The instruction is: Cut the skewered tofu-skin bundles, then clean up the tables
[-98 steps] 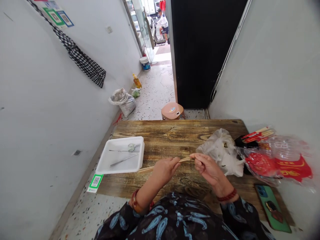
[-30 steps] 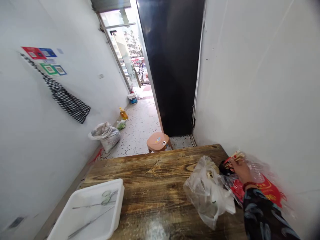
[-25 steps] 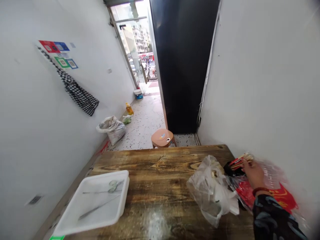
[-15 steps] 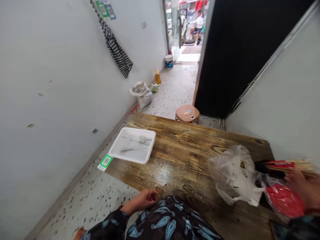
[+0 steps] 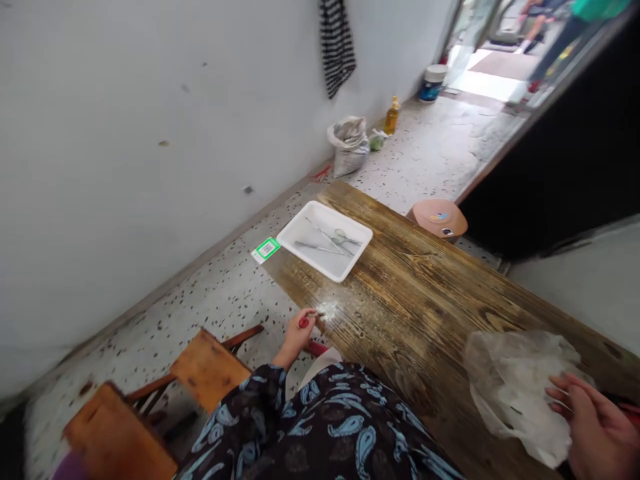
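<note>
My left hand [image 5: 299, 331] is closed at the near edge of the wooden table, around a thin red handle [image 5: 303, 322] whose round end shows at the thumb. What the handle belongs to is hidden. My right hand [image 5: 597, 420] is over a clear plastic bag [image 5: 525, 387] with white contents on the table's right side. Its fingers are loosely bent and apart, and I see nothing held in them; whether they touch the bag is unclear. A white tray [image 5: 320, 267] holds a pair of scissors [image 5: 341, 235] and several thin metal tools [image 5: 320, 248].
The wooden table [image 5: 400, 300] has a green QR card [image 5: 267, 249] at its left corner. Wooden stools [image 5: 213, 370] are on the left, a pink stool [image 5: 440, 217] beyond the far edge. A sack [image 5: 350, 153], an oil bottle [image 5: 391, 119] and a bucket [image 5: 433, 83] line the wall.
My view has turned left, bringing the wooden stools in. My right hand has left the bundle of sticks and red package and is over the plastic bag. My left hand stays closed.
</note>
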Tool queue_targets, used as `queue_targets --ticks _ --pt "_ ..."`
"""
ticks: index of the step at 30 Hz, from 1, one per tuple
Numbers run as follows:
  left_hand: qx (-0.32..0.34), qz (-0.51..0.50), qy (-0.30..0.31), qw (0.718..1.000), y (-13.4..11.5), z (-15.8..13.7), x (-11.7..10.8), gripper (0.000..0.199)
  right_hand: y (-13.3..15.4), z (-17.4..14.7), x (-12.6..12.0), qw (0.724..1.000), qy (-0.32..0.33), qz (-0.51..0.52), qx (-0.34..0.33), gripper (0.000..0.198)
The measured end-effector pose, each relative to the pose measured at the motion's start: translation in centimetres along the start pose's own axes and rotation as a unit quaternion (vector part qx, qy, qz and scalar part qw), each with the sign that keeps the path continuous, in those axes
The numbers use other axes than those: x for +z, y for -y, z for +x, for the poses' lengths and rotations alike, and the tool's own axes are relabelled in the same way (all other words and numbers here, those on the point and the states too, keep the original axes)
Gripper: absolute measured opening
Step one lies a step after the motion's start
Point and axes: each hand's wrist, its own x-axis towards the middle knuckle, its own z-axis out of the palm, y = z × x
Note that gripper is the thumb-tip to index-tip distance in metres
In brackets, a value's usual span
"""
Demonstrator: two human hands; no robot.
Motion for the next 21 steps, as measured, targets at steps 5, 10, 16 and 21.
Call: queue_targets --ticks 5,10,16,21 --pt "-0.014 -0.052 -0.100 0.994 4.0 -7.7 -1.2 0.027 0.9 -2.2 8.9 0.965 0.257 -0.032 -0.051 0.058" --pt "0.002 0.013 -0.118 0.993 6.3 -17.7 -1.5 0.018 -0.7 -11.5 16.9 0.816 0.568 -0.086 -0.072 0.052" --pt "-0.062 -0.026 -0.167 0.984 4.7 -23.8 -4.3 0.015 -3.6 -23.6 21.5 0.638 0.753 -0.159 0.008 0.053" --pt "-0.047 -0.076 -0.250 0.964 3.2 -26.6 -8.9 0.014 -4.5 -31.8 26.0 0.539 0.793 -0.197 0.205 0.057"
